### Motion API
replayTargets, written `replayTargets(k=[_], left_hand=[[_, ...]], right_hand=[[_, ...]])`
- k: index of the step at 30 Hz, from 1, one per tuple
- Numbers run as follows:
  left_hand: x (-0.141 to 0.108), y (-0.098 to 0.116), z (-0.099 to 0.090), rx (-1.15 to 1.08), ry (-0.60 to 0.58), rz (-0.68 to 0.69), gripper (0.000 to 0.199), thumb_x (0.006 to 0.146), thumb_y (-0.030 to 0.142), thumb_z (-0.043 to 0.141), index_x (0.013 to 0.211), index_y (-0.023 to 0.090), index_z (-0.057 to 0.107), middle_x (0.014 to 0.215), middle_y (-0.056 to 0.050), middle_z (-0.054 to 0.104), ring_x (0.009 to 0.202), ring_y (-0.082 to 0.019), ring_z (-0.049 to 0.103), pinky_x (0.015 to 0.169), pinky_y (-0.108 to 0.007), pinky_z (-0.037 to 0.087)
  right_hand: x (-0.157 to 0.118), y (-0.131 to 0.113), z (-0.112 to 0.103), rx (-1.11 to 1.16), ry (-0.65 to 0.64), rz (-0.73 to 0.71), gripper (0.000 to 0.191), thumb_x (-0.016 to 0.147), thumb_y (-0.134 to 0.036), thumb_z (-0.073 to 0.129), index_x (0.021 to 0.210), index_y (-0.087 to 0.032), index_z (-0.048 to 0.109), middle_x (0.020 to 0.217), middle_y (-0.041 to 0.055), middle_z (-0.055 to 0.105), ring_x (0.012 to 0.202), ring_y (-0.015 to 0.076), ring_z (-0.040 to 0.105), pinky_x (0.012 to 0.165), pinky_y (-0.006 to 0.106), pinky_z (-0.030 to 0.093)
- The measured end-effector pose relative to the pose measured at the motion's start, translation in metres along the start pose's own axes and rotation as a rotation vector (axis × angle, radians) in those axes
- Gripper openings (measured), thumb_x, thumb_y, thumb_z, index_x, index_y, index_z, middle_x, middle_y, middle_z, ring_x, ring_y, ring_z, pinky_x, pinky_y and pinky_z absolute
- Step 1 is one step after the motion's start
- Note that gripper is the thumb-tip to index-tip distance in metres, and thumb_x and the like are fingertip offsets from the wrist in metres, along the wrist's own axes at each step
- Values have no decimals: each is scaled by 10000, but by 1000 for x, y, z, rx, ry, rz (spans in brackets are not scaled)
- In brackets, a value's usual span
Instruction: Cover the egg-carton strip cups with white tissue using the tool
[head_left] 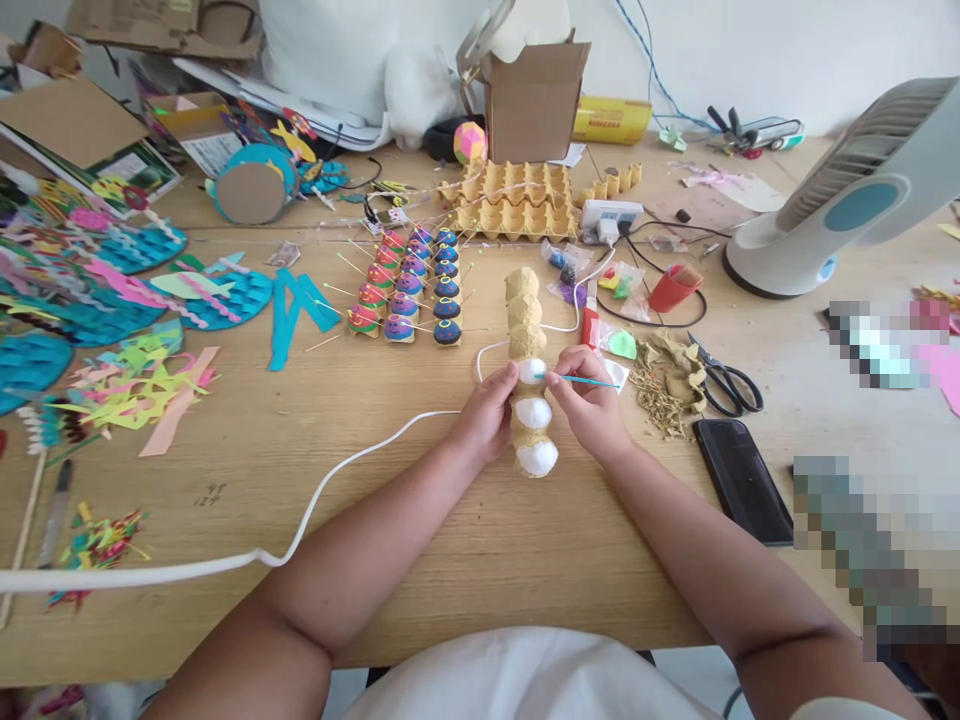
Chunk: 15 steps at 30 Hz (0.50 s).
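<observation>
My left hand (486, 415) is closed on the left edge of a strip of egg carton (528, 341), a row of bumps pointing away from me. The three bumps nearest me carry a white coating (533, 412); the farther ones are bare tan cardboard. Pinched in my right hand (592, 408) is a thin blue stick (592, 380), its tip against the farthest white bump. Beside that hand lies a small white piece (616, 375), partly hidden. Beyond and to the left stand several painted egg-carton caterpillars (405, 280) with pins sticking out.
A white cable (337, 465) crosses the table past my left forearm. To the right are scissors (724, 382), torn carton scraps (667, 370), a black phone (739, 480) and a fan (832, 190). Egg trays (517, 200) lie behind; paper strips (135, 390) lie left.
</observation>
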<state>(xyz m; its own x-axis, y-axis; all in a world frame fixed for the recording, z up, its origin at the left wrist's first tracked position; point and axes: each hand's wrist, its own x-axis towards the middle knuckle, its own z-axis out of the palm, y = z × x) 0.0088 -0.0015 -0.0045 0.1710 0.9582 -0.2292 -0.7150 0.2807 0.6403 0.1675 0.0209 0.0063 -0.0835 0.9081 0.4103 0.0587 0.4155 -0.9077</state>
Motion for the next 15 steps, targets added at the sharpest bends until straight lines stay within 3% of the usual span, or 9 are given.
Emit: replayTargets(k=[6, 11, 15], left_hand=[[0, 1, 1, -15, 20, -16, 457, 845, 568, 1003, 963, 172, 808, 838, -38, 817, 841, -203, 783, 697, -272, 516], [0, 1, 1, -35, 19, -10, 443, 856, 555, 1002, 960, 168, 812, 825, -17, 808, 742, -148, 731, 691, -250, 517], [0, 1, 2, -24, 34, -22, 428, 878, 551, 981, 981, 171, 814, 857, -34, 820, 807, -177, 761, 716, -268, 523]], right_hand=[[-1, -2, 0, 28, -2, 5, 476, 959, -685, 842, 834, -268, 651, 905, 7, 587, 865, 204, 543, 874, 406, 498], [-2, -2, 0, 34, -2, -12, 462, 958, -665, 854, 827, -269, 656, 906, 5, 582, 870, 202, 548, 883, 408, 492], [-1, 0, 1, -35, 31, -20, 452, 966, -666, 839, 822, -274, 663, 891, 9, 591, 874, 215, 546, 901, 427, 490]])
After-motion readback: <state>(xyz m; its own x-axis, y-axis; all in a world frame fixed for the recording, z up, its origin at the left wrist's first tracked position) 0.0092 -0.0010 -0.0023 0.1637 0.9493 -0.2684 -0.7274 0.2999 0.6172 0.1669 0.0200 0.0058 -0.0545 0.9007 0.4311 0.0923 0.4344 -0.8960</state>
